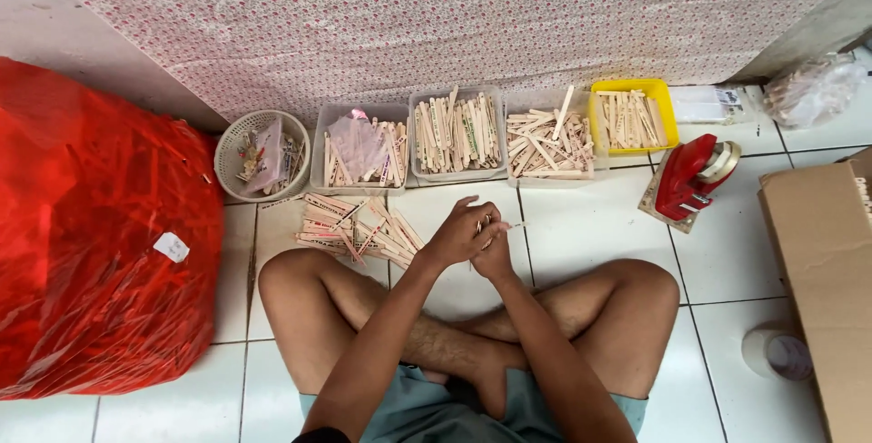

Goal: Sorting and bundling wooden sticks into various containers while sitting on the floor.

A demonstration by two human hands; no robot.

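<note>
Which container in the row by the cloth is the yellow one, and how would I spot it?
Follow the floral cloth down to the row of containers on the tiled floor. The yellow tray sits at the row's right end, beside the red tape dispenser; its neighbours are clear or white.

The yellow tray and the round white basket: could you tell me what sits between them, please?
In the head view, three clear tubs of wooden sticks stand between the yellow tray and the white basket.

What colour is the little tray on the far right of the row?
Yellow tray, clearest in the head view.
</note>
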